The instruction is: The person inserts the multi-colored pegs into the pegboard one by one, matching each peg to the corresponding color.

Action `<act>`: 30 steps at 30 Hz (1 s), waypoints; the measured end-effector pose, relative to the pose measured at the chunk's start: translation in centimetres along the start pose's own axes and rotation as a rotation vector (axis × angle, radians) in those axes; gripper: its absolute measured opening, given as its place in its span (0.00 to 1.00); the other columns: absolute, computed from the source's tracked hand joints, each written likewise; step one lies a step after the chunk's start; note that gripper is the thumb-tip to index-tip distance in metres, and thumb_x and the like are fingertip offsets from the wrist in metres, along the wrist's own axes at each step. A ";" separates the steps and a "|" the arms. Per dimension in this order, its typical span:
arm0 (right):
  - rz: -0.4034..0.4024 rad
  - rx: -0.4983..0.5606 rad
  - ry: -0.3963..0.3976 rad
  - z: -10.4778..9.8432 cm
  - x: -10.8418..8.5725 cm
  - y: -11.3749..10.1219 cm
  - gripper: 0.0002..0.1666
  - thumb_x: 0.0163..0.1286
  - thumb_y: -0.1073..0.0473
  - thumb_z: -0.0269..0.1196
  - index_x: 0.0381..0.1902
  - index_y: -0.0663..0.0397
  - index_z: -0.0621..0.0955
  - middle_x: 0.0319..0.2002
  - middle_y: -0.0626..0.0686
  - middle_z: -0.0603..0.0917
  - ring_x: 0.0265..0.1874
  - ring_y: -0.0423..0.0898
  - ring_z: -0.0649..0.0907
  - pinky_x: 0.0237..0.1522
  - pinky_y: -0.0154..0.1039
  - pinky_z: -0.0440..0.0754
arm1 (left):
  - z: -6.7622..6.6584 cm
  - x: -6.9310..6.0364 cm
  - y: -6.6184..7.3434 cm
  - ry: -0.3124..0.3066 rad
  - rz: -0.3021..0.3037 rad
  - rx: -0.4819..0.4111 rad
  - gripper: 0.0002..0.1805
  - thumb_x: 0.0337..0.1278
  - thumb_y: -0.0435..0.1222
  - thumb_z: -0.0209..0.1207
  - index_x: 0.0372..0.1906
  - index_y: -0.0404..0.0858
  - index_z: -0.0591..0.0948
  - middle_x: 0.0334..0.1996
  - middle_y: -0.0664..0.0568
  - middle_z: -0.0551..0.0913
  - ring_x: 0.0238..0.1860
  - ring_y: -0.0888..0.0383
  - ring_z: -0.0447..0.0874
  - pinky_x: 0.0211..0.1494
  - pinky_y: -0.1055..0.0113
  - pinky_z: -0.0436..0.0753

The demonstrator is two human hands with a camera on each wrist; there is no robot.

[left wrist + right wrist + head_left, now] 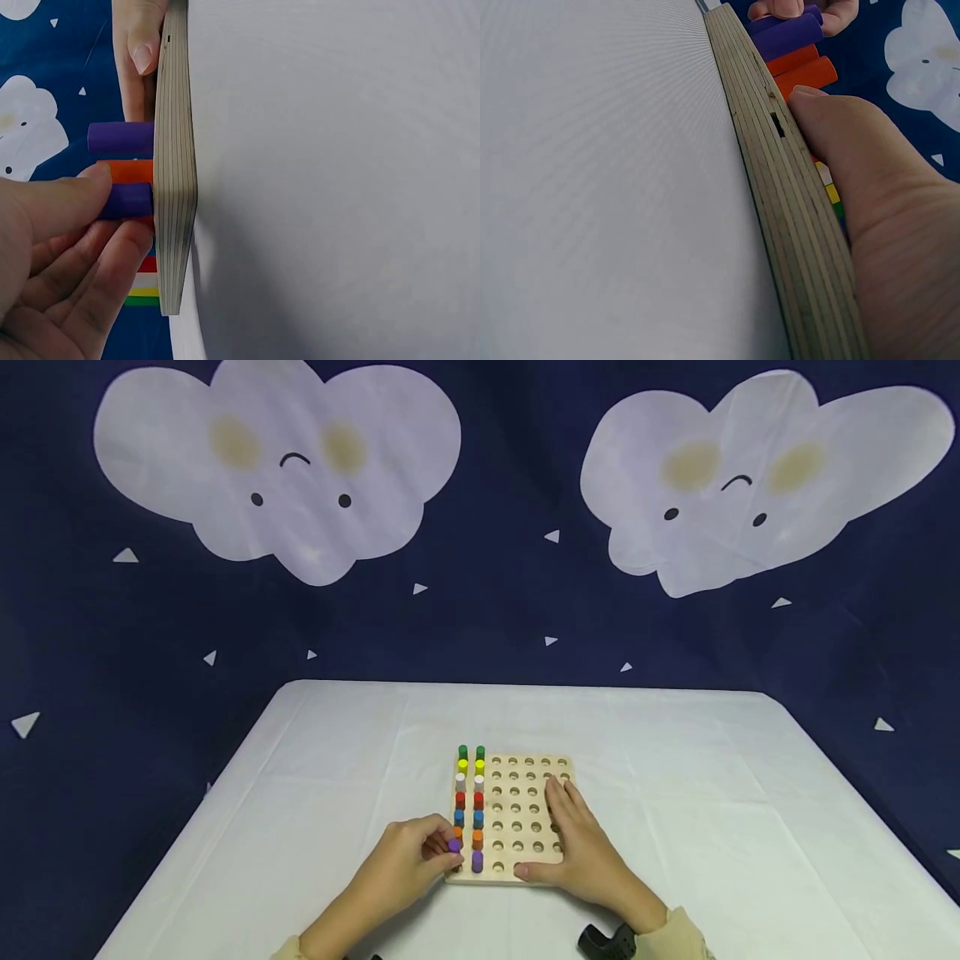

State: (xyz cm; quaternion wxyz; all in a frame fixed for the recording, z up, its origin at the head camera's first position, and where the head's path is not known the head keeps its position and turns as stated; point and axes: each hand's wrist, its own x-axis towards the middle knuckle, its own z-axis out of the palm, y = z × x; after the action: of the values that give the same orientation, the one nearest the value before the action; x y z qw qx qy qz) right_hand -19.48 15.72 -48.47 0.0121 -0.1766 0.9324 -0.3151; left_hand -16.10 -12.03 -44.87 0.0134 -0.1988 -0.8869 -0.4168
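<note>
A wooden pegboard with rows of round holes lies on the white table. Between thumb and fingers my left hand pinches a purple peg at the board's near left corner. In the left wrist view its end is close against the board; whether it is seated cannot be told. Another purple peg stands upright just to its right. Beyond them two columns of pegs run away in matching colours: orange, blue, red, white, yellow and green. My right hand rests on the board's right side, fingers extended.
Several holes in the board's middle and right columns hold no pegs. White cloth covers the table around the board. A dark blue backdrop with cloud faces hangs behind. A black device sits at my right wrist.
</note>
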 end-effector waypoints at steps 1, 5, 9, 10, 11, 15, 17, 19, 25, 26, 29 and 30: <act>0.001 0.001 -0.002 0.0 0.0 0.0 0.79 0.44 0.20 0.68 0.79 0.55 0.47 0.80 0.54 0.46 0.80 0.59 0.43 0.73 0.67 0.49 | 0.0 0.0 0.0 -0.006 -0.002 -0.002 0.07 0.53 0.34 0.70 0.33 0.41 0.82 0.28 0.61 0.84 0.30 0.72 0.80 0.34 0.76 0.82; -0.003 -0.005 0.005 -0.1 -0.1 0.0 0.79 0.44 0.20 0.68 0.80 0.55 0.47 0.81 0.54 0.46 0.79 0.60 0.43 0.73 0.67 0.50 | -0.2 -0.1 0.0 -0.049 -0.003 -0.017 0.07 0.54 0.35 0.70 0.34 0.42 0.82 0.28 0.62 0.84 0.30 0.72 0.80 0.34 0.75 0.82; -0.008 -0.006 0.018 0.0 -0.1 0.2 0.79 0.44 0.20 0.69 0.80 0.55 0.47 0.81 0.54 0.47 0.79 0.60 0.44 0.73 0.68 0.51 | -0.3 -0.3 0.2 -0.096 -0.013 -0.036 0.06 0.54 0.35 0.70 0.35 0.42 0.83 0.29 0.63 0.83 0.30 0.71 0.80 0.35 0.75 0.82; -0.009 -0.007 0.019 0.0 -0.1 0.2 0.79 0.44 0.20 0.68 0.80 0.55 0.47 0.81 0.54 0.47 0.79 0.60 0.44 0.72 0.68 0.51 | -0.3 -0.4 0.2 -0.102 -0.014 -0.038 0.06 0.55 0.35 0.70 0.34 0.43 0.83 0.29 0.63 0.83 0.30 0.71 0.80 0.35 0.75 0.82; -0.008 -0.004 0.017 0.1 -0.2 0.3 0.79 0.44 0.19 0.68 0.80 0.54 0.47 0.81 0.53 0.47 0.79 0.60 0.44 0.72 0.68 0.50 | -0.3 -0.5 0.3 -0.106 -0.016 -0.038 0.06 0.55 0.34 0.70 0.34 0.43 0.83 0.29 0.63 0.83 0.31 0.71 0.80 0.35 0.75 0.82; -0.001 -0.002 0.008 0.2 -0.2 0.4 0.79 0.43 0.19 0.68 0.80 0.54 0.47 0.81 0.52 0.46 0.80 0.59 0.43 0.73 0.67 0.50 | -0.4 -0.7 0.3 -0.108 0.002 -0.028 0.06 0.54 0.34 0.70 0.34 0.44 0.83 0.30 0.63 0.83 0.31 0.71 0.80 0.36 0.76 0.82; 0.005 0.001 0.002 0.2 -0.2 0.4 0.79 0.43 0.19 0.68 0.80 0.53 0.46 0.81 0.52 0.45 0.80 0.58 0.43 0.73 0.67 0.49 | -0.6 -0.8 0.2 -0.114 0.008 -0.024 0.06 0.53 0.35 0.70 0.35 0.43 0.83 0.29 0.62 0.84 0.31 0.72 0.80 0.36 0.75 0.82; 0.006 0.002 -0.003 0.2 -0.2 0.4 0.79 0.43 0.19 0.68 0.80 0.54 0.46 0.81 0.52 0.45 0.80 0.58 0.42 0.73 0.67 0.49 | -0.7 -0.8 0.1 -0.123 0.004 -0.022 0.07 0.53 0.36 0.71 0.35 0.42 0.84 0.29 0.62 0.84 0.31 0.72 0.80 0.36 0.75 0.82; -0.010 -0.021 -0.002 0.1 0.1 0.4 0.80 0.43 0.19 0.68 0.80 0.54 0.46 0.81 0.53 0.46 0.80 0.59 0.43 0.73 0.66 0.50 | -0.7 -0.6 -0.2 -0.134 -0.010 -0.009 0.07 0.57 0.37 0.69 0.39 0.42 0.84 0.31 0.63 0.85 0.32 0.71 0.81 0.37 0.75 0.82; -0.012 -0.024 0.000 0.1 0.0 0.5 0.79 0.43 0.19 0.68 0.80 0.54 0.46 0.81 0.53 0.46 0.80 0.59 0.43 0.73 0.66 0.50 | -0.6 -0.7 -0.2 -0.128 -0.008 -0.006 0.07 0.57 0.37 0.68 0.39 0.42 0.84 0.31 0.63 0.85 0.33 0.71 0.81 0.37 0.74 0.82; -0.025 -0.028 0.005 0.3 0.0 0.5 0.79 0.44 0.19 0.68 0.80 0.54 0.46 0.81 0.53 0.46 0.80 0.59 0.43 0.73 0.66 0.50 | -0.3 -0.8 -0.3 -0.095 0.009 0.013 0.06 0.56 0.36 0.69 0.39 0.43 0.84 0.31 0.63 0.86 0.33 0.72 0.82 0.38 0.74 0.82; -0.025 -0.027 0.001 0.3 -0.1 0.5 0.79 0.44 0.19 0.68 0.80 0.54 0.46 0.81 0.53 0.45 0.80 0.59 0.43 0.74 0.66 0.50 | -0.2 -0.9 -0.4 -0.083 0.013 0.019 0.07 0.56 0.36 0.69 0.38 0.43 0.84 0.31 0.62 0.86 0.33 0.72 0.82 0.39 0.74 0.82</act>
State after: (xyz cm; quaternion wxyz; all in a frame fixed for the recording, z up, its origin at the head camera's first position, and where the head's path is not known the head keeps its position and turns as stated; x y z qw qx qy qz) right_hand -19.53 15.96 -49.01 0.0052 -0.1882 0.9344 -0.3025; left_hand -15.49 -12.72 -45.15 -0.0188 -0.2214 -0.8893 -0.3997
